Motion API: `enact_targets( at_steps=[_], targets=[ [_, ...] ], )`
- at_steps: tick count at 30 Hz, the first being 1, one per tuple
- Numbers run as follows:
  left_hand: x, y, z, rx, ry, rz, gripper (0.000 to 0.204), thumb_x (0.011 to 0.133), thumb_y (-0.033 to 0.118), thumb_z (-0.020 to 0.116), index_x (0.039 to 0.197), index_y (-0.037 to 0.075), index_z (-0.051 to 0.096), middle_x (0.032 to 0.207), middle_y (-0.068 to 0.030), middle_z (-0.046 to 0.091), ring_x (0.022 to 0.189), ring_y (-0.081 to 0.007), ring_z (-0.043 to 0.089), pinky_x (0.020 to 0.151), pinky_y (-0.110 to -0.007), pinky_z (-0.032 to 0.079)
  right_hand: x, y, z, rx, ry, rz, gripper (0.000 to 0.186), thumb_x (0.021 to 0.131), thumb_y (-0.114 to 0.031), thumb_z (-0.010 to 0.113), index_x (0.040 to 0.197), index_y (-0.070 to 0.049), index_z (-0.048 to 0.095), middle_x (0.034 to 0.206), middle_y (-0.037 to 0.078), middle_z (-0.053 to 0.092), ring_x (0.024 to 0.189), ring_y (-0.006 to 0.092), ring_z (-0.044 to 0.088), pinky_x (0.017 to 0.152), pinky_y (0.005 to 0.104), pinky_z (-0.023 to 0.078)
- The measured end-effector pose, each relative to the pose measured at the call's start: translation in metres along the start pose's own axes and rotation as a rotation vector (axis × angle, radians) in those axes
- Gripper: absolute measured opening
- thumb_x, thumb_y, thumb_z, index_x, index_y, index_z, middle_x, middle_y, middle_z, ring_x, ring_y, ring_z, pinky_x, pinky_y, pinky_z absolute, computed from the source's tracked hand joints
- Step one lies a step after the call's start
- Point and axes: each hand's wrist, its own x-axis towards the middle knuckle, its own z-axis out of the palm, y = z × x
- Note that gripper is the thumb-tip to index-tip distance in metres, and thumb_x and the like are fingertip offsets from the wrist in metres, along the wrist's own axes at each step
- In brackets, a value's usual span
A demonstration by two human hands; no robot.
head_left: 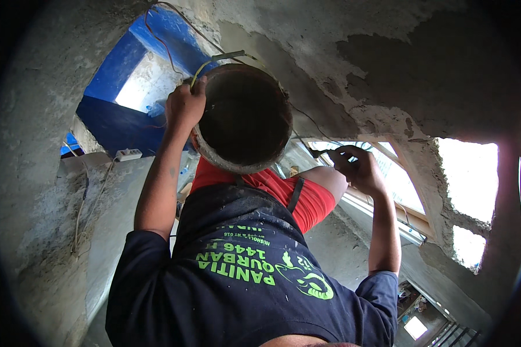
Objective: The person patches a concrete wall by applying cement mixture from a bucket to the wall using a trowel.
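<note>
Far left: rough grey wall (29, 191), loose cable (87, 182) hanging down it, white power strip (128, 154) on the ledge just beside. Next, up top: blue panels (114, 122) around a bright opening.

Left hand (186, 109): clamped at the left rim of the round bucket (246, 118), right by one end of its yellow handle (198, 72). Bucket is tilted, mouth toward the camera, in front of the red shorts (309, 205). Interior dark, can't tell what's in it. Handle runs over the far rim, grey sleeve (228, 56) on it. Below: dark shirt (185, 277), green print, pale specks.

Right hand (356, 169): right of the bucket, apart from it, fingers curled around a dark tool handle (323, 152). Working end not readable.

Behind that hand: bright window (400, 179). Upper right: darker grey patch (422, 69) on the plaster. Far right: two bright, ragged-edged openings (469, 179), one above the other. Bottom right: dark bars (457, 334).
</note>
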Motion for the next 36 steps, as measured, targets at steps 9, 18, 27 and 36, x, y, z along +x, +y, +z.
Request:
enact_targets(
  at_steps=[9,18,27,36],
  targets=[
    [-0.010,0.016,0.007,-0.039,0.042,0.052,0.056,0.097,0.051,0.051,0.086,0.000,0.071,0.091,-0.0258,0.070,0.090,-0.0452,0.067,0.082,-0.051,0.052,-0.017,-0.036,0.020,-0.745,-0.054,-0.215,0.033,0.084,-0.006,0.059,0.116,-0.012,0.066,0.106,0.018,0.065,0.085,0.0353,0.070,0.068,0.0446,0.057],
    [-0.029,0.037,0.013,-0.003,0.091,0.220,0.056,0.098,0.052,0.051,0.083,0.001,0.070,0.084,-0.0257,0.069,0.085,-0.0456,0.067,0.079,-0.053,0.052,0.025,-0.031,-0.002,-0.372,-0.212,-0.382,0.026,0.089,-0.014,0.059,0.110,-0.011,0.073,0.092,0.017,0.072,0.086,0.0345,0.070,0.075,0.0453,0.056],
    [-0.038,0.048,0.023,0.041,0.143,0.310,0.056,0.097,0.051,0.053,0.078,0.001,0.069,0.080,-0.0258,0.068,0.079,-0.0459,0.066,0.073,-0.053,0.052,0.025,-0.074,0.041,-1.001,-0.205,-0.462,0.018,0.073,-0.014,0.068,0.088,-0.005,0.073,0.080,0.014,0.073,0.081,0.0281,0.074,0.067,0.0398,0.059],
    [-0.052,0.062,0.021,0.013,0.062,0.368,0.054,0.097,0.050,0.054,0.077,0.002,0.068,0.076,-0.0264,0.066,0.075,-0.0462,0.065,0.069,-0.054,0.051,0.077,-0.056,0.033,-0.739,-0.342,-0.432,0.025,0.087,-0.013,0.058,0.107,-0.011,0.073,0.097,0.018,0.072,0.092,0.0328,0.070,0.081,0.0451,0.057]
  ],
)
